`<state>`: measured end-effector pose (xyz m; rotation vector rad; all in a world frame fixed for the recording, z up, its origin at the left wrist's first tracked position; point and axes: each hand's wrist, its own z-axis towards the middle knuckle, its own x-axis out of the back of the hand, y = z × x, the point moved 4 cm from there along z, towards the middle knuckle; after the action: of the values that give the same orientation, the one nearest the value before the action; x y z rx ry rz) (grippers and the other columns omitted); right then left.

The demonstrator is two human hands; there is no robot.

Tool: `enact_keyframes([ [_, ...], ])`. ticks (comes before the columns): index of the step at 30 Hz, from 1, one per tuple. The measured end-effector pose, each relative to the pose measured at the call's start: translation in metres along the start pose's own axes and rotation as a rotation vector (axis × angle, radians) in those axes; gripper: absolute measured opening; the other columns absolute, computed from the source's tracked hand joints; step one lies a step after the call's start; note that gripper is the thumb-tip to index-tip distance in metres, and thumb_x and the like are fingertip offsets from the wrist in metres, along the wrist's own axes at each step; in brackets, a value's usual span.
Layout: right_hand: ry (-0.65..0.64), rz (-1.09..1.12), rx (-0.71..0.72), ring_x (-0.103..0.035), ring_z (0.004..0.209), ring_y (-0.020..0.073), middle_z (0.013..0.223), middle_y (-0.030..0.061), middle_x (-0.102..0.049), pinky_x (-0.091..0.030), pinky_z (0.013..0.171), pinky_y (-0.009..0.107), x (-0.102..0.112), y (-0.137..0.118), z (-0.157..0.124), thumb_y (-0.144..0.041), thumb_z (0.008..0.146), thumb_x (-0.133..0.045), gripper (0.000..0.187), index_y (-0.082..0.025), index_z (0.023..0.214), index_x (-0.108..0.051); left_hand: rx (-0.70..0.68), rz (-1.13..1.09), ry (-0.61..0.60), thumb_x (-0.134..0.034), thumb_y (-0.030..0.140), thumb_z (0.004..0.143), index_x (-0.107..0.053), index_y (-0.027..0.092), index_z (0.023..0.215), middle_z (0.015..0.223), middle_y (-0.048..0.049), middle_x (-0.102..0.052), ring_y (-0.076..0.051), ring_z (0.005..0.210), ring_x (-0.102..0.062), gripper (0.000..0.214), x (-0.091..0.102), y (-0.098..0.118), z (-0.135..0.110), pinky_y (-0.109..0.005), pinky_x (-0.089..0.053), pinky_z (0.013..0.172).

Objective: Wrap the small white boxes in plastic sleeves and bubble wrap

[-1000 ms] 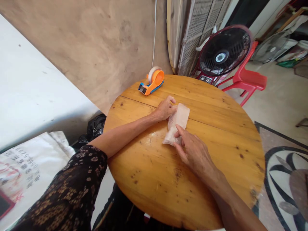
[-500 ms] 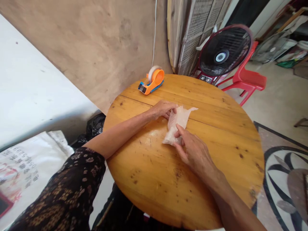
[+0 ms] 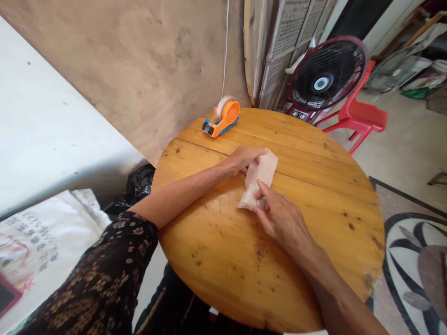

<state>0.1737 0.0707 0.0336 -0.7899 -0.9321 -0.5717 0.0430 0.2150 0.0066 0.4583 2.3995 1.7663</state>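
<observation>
A small clear plastic bag (image 3: 260,177) with something pale inside lies on the round wooden table (image 3: 314,195). My left hand (image 3: 242,158) rests at the bag's far left edge, fingers stretched flat over its top end. My right hand (image 3: 281,218) presses down on the bag's near end with its fingers laid over it. An orange tape dispenser (image 3: 222,118) with a roll of clear tape stands near the table's far edge, apart from both hands.
A black fan (image 3: 326,77) sits on a red plastic chair (image 3: 363,116) behind the table. A tan wall and a lattice panel (image 3: 279,51) stand at the back. A white printed sack (image 3: 38,237) and a black bag (image 3: 138,184) lie at the left.
The bag's far end, spread out to the right half a second ago, is now folded back flat under my left fingers. My right hand has stayed on the near end.
</observation>
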Motion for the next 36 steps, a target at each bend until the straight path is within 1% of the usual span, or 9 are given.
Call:
enact_keyframes([
  [5,-0.004,-0.015,0.001,-0.07,0.084,0.0243,0.101,0.009,-0.073,-0.054,0.074,0.039,0.0,-0.001,0.0,-0.019,0.094,-0.051,0.049,-0.018,0.142,-0.043,-0.027,0.093,-0.068,-0.065,0.072,0.074,-0.063,0.016,0.073,0.068,-0.0039,-0.062,-0.014,0.057,-0.057,0.057,-0.003,0.006,-0.003,-0.025,-0.04,0.052],
  [8,-0.011,-0.022,0.004,-0.07,0.085,0.0246,0.1,0.0089,-0.073,-0.054,0.075,0.039,0.0,-0.001,0.001,-0.019,0.094,-0.051,0.048,-0.017,0.141,-0.043,-0.099,0.18,-0.07,-0.073,0.07,0.068,-0.059,0.017,0.069,0.063,0.0001,-0.056,-0.01,0.053,-0.048,0.055,-0.007,0.01,-0.007,-0.023,-0.032,0.049],
  [12,-0.033,-0.023,-0.012,-0.07,0.081,0.0239,0.105,0.0092,-0.073,-0.054,0.075,0.041,0.0,0.0,0.001,-0.021,0.094,-0.051,0.049,-0.018,0.142,-0.042,-0.118,0.221,-0.062,-0.069,0.071,0.071,-0.058,0.018,0.068,0.063,0.001,-0.055,-0.01,0.055,-0.048,0.054,-0.01,0.011,-0.011,-0.024,-0.031,0.05],
  [19,-0.038,-0.03,-0.006,-0.069,0.082,0.0239,0.104,0.0091,-0.073,-0.054,0.074,0.039,0.0,0.0,0.002,-0.02,0.093,-0.052,0.049,-0.016,0.141,-0.043,-0.209,0.207,0.051,-0.065,0.039,0.08,-0.064,0.015,0.073,0.07,0.0016,-0.06,-0.01,0.065,-0.053,0.025,-0.011,0.006,-0.002,-0.022,-0.037,0.057],
  [21,-0.035,-0.034,-0.003,-0.07,0.082,0.024,0.104,0.0092,-0.073,-0.054,0.074,0.039,0.0,-0.001,0.002,-0.02,0.093,-0.052,0.048,-0.016,0.141,-0.043,-0.192,0.137,0.026,-0.062,0.045,0.083,-0.064,0.015,0.073,0.068,0.0009,-0.06,-0.01,0.063,-0.053,0.031,-0.011,0.005,0.001,-0.023,-0.037,0.057],
  [24,-0.037,-0.034,-0.015,-0.07,0.083,0.0243,0.101,0.0091,-0.073,-0.054,0.074,0.039,0.0,-0.001,0.001,-0.02,0.094,-0.051,0.048,-0.016,0.141,-0.044,-0.16,0.068,0.007,-0.054,0.068,0.084,-0.066,0.015,0.076,0.069,-0.0023,-0.062,-0.013,0.063,-0.055,0.055,-0.01,0.007,0.0,-0.025,-0.038,0.058],
  [28,-0.031,-0.034,-0.02,-0.07,0.084,0.0249,0.1,0.0095,-0.073,-0.055,0.074,0.04,0.0,-0.001,0.001,-0.021,0.095,-0.049,0.048,-0.016,0.141,-0.044,-0.198,0.211,-0.014,-0.054,0.079,0.079,-0.066,0.016,0.071,0.068,-0.0038,-0.061,-0.015,0.064,-0.054,0.065,-0.013,0.012,-0.006,-0.027,-0.036,0.058],
  [32,-0.044,-0.028,-0.028,-0.069,0.083,0.0246,0.103,0.0094,-0.073,-0.055,0.074,0.041,0.001,-0.001,0.001,-0.021,0.094,-0.048,0.047,-0.018,0.142,-0.044,-0.34,0.468,0.043,-0.067,0.069,0.075,-0.065,0.017,0.064,0.061,0.0,-0.055,-0.013,0.062,-0.05,0.053,-0.017,0.016,-0.011,-0.026,-0.033,0.057],
  [36,-0.041,-0.023,-0.022,-0.068,0.081,0.0239,0.103,0.0087,-0.072,-0.054,0.074,0.039,0.001,-0.002,0.002,-0.02,0.094,-0.048,0.048,-0.019,0.142,-0.043,-0.356,0.474,0.069,-0.069,0.057,0.076,-0.07,0.016,0.073,0.069,-0.0003,-0.062,-0.014,0.069,-0.054,0.041,-0.017,0.014,-0.009,-0.024,-0.036,0.061],
])
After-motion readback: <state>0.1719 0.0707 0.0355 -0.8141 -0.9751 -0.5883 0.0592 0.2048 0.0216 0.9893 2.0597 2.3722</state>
